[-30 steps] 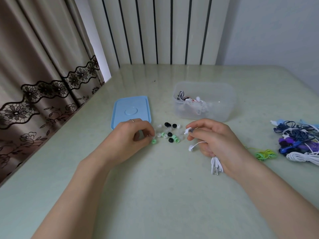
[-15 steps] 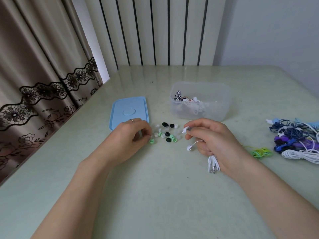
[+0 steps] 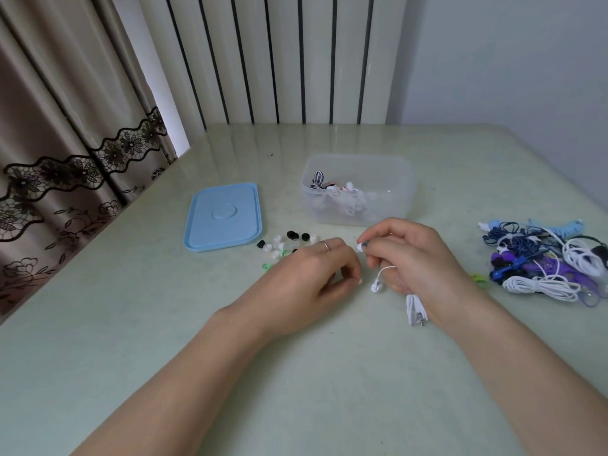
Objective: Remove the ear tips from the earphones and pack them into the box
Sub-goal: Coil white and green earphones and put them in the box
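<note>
Head view shows the right hand (image 3: 411, 258) gripping white earphones (image 3: 378, 281), the left hand (image 3: 316, 274) loosely curled, apparently empty, near them; a careless sweep could scatter the loose ear tips (image 3: 283, 245).

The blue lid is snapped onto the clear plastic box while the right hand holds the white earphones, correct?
Not quite. The head view shows the flat blue plastic lid lying on the table to the left of the clear plastic box, which stands open. The right hand does hold the white wired earphones.

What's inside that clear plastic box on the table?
In the clear box lie bundled earphones, white and striped cords at its left end. Its frosted wall blurs whatever sits lower down.
</note>
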